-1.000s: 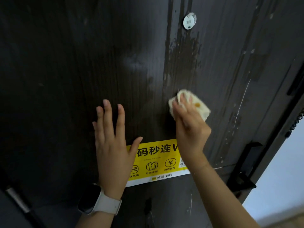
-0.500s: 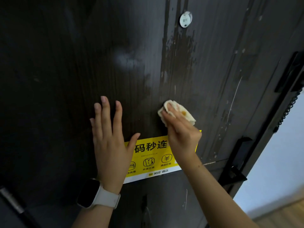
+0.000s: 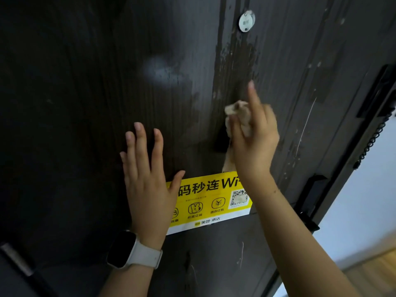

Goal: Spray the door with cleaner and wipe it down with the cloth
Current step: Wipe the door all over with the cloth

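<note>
The dark wood-grain door (image 3: pixel 85 103) fills the view, with worn streaks below a round metal tag (image 3: pixel 246 20). My right hand (image 3: pixel 255 138) grips a small crumpled beige cloth (image 3: pixel 240 113) against the door, just above a yellow sticker (image 3: pixel 212 200); one finger sticks up straight past the cloth. My left hand (image 3: pixel 147 179) lies flat on the door with fingers spread, its thumb over the sticker's left end. A white smartwatch (image 3: pixel 132 250) is on that wrist. No spray bottle is in view.
A black door handle and lock plate (image 3: pixel 310 200) sit at the door's right edge. A black coiled chain (image 3: pixel 372 138) hangs along the frame. Beyond the edge are a pale wall (image 3: pixel 368 200) and wooden floor (image 3: pixel 375 277).
My right hand went down and left with the cloth, then came back up the door; the cloth is now more bunched and one finger is raised. The left hand stayed pressed flat.
</note>
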Motion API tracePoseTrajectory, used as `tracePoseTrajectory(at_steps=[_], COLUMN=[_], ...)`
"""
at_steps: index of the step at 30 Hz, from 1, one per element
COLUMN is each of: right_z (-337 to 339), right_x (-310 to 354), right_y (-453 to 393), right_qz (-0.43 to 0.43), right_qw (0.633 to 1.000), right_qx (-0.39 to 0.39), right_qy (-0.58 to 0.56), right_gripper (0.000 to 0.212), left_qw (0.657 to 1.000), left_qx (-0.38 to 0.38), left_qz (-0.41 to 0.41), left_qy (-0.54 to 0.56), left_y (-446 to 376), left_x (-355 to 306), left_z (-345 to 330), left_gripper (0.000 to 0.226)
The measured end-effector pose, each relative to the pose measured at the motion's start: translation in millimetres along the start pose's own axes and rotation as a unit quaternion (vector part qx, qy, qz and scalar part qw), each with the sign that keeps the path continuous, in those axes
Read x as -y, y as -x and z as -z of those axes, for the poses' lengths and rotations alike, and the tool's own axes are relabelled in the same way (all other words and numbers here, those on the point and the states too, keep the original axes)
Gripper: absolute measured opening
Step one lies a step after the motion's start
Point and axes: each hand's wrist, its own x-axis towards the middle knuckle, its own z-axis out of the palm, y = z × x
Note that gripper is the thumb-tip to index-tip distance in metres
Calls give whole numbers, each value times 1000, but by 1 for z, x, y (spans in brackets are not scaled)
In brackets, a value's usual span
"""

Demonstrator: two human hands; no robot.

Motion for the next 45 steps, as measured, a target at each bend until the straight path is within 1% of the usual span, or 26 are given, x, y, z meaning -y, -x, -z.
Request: tracePoseTrajectory(at_steps=[1, 4, 6, 7, 8, 11, 12, 15, 16, 19, 20, 23, 24, 25, 27, 28, 31, 33, 36, 39, 41, 45], right_z=[-3, -5, -9, -12, -14, -12, -8, -7, -10, -13, -10, -7, -8, -9, -11, -11, -13, -14, -6, 3, 0, -14], right_x=[1, -7, -8, -4, -1, -4, -11, -15, -10, -2, -7, -17, -14, -9, -1, 1, 2, 4, -2, -6, -2, 8], right_y=[-8, -9, -2, 3, 9, 17, 12, -3, -2, 12, 8, -6, -5, 0, 13, 10, -13, -12, 35, 74, 58, -12], right_qz=[-7, -8, -55, -75, -75, 0, 5, -85, -85, 5, 10, -82, -94, -92, -75, -71, -93, -101, -123, -167, -165, -122], right_qw=[1000, 998, 991, 987, 987, 996, 997, 989, 989, 995, 996, 989, 987, 989, 992, 992, 987, 986, 987, 980, 981, 983], right_qx=[-5, -39, -76, -85, -77, 1, 1, -75, -67, 36, 35, -58, -59, -44, -14, -12, -63, -70, -12, 15, 6, -64], right_qy=[-9, -53, -93, -110, -119, -93, -81, -100, -105, -89, -85, -111, -114, -108, -100, -106, -111, -114, -99, -103, -103, -122], right_gripper=[33, 11, 8, 6, 6, 7, 7, 9, 9, 5, 5, 9, 10, 10, 9, 9, 8, 9, 10, 9, 9, 11], left_qw=[1000, 1000, 1000, 1000, 1000, 1000, 1000, 1000, 1000, 1000, 1000, 1000, 1000, 1000, 1000, 1000, 1000, 1000, 1000, 1000, 1000, 1000], left_qx=[0, -2, -1, 1, 2, 0, -2, -5, -5, 0, 0, -2, 0, 1, -2, -2, 8, 7, 8, 9, 12, 12], left_qz=[0, -6, -9, -9, -9, -12, -13, -14, -12, -10, -11, -15, -15, -13, -9, -7, -6, -4, -5, -2, -1, 3], left_qy=[1, 5, 2, 2, 2, 3, 2, 2, 3, 5, 3, -3, -4, -3, 2, 3, 2, 7, 7, 8, 4, 8], left_y=[0, 0, 1, 1, 1, 1, 1, 1, 1, 0, 1, 1, 1, 1, 1, 1, 1, 0, 0, 1, 1, 0], left_x=[0, 3, 4, 4, 4, 4, 4, 3, 2, 3, 3, 3, 3, 3, 2, 1, 0, 1, 1, 1, -1, -3], left_z=[0, -1, -2, -2, -2, -1, -1, -1, -1, -1, -1, -1, -1, -1, 0, 0, 0, 1, 2, 3, 3, 2], left_gripper=[95, 93, 94, 94, 94, 94, 94, 94, 94, 95, 95, 94, 94, 94, 94, 94, 94, 94, 93, 92, 93, 92])
